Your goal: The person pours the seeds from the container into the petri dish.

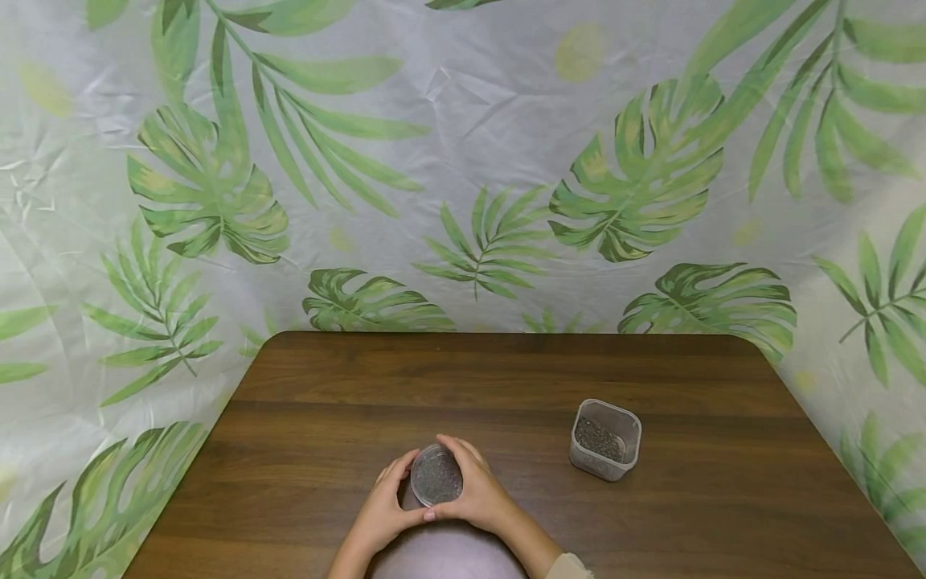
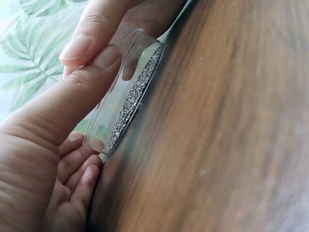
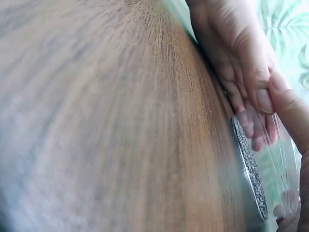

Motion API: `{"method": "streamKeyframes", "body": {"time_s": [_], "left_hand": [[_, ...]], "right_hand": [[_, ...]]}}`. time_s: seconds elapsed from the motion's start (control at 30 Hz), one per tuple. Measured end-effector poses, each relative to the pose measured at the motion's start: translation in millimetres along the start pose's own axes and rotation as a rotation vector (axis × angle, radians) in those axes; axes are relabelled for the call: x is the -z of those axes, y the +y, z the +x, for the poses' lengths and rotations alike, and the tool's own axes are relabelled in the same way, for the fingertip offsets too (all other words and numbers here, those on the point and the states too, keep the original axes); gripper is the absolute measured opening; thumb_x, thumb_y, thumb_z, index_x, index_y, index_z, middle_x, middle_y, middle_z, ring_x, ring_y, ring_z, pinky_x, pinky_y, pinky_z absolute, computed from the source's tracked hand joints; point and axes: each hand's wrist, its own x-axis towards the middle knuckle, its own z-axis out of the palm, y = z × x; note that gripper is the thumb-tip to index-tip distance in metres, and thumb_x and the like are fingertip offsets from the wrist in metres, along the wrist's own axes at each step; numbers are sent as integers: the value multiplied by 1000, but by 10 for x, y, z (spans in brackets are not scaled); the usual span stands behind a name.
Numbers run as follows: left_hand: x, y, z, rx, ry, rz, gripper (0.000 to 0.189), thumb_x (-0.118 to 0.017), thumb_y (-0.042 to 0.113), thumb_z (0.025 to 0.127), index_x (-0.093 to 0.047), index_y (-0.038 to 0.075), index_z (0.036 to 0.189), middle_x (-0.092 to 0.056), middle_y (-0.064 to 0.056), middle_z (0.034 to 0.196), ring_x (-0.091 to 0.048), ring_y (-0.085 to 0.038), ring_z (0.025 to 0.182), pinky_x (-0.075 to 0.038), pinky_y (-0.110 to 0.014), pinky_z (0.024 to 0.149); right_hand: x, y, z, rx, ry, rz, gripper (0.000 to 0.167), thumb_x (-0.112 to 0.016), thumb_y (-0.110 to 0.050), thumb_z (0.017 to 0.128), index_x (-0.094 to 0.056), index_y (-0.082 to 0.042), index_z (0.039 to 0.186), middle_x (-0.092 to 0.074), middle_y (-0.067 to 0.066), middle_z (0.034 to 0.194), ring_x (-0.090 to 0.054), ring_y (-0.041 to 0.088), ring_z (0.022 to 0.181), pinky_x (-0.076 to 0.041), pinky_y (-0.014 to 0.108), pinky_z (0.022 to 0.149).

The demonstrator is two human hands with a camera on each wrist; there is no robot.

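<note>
A clear round plastic container (image 1: 437, 476) stands on the table near its front edge, with a layer of dark grey granules (image 2: 134, 99) at the bottom. My left hand (image 1: 383, 508) holds it from the left, and my right hand (image 1: 479, 492) holds it from the right. Both thumbs meet at the near side of its rim, as the left wrist view also shows. Fingers curve round the far part of the wall. Ridged lines run along the top of the container (image 3: 260, 154) in the right wrist view; whether they belong to a lid, I cannot tell.
To the right stands an open, square-cornered clear plastic tub (image 1: 606, 440) with similar dark granules in it. The brown wooden table (image 1: 325, 386) has rounded far corners. Behind it hangs a pale cloth (image 1: 499, 121) printed with green leaves.
</note>
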Motion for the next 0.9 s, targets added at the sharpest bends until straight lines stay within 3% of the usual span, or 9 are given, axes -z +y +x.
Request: {"method": "streamKeyframes", "body": {"time_s": [0.17, 0.4, 0.6, 0.7, 0.9], "left_hand": [[-1, 10, 4, -24, -2, 14, 93, -79, 44, 60, -40, 1, 132, -47, -13, 125, -43, -30, 110, -36, -52, 89], [-14, 24, 15, 4, -48, 31, 97, -78, 47, 60, -36, 2, 134, -42, -14, 132, -35, -36, 119, -32, -55, 92], [-31, 33, 27, -28, -30, 77, 96, -80, 45, 58, -39, -1, 131, -43, -15, 129, -36, -36, 117, -33, -53, 92], [-39, 30, 26, -27, -40, 94, 95, -79, 44, 58, -39, -4, 131, -42, -15, 129, -36, -36, 117, -34, -53, 92], [-17, 60, 29, 17, -98, 117, 102, -79, 45, 59, -33, -6, 134, -33, -19, 134, -29, -39, 121, -32, -54, 93]], "right_hand": [[7, 11, -12, 16, -13, 22, 98, -75, -53, 61, -29, -16, 140, -31, 7, 138, -31, 28, 123, -33, 53, 93], [26, 37, -18, 27, 50, 98, 53, -53, -22, 91, -31, -8, 137, -39, 10, 136, -34, 28, 124, -29, 49, 98], [112, -155, -18, 34, 102, 211, 45, -43, 8, 88, -35, 5, 131, -42, 21, 131, -35, 32, 123, -24, 45, 101], [165, -269, -37, 39, 99, 221, 46, -43, 12, 85, -34, 8, 129, -42, 25, 129, -35, 35, 122, -24, 45, 101], [192, -295, -54, 42, 91, 242, 50, -48, 12, 82, -33, 9, 129, -40, 27, 130, -34, 37, 122, -23, 45, 101]]}}
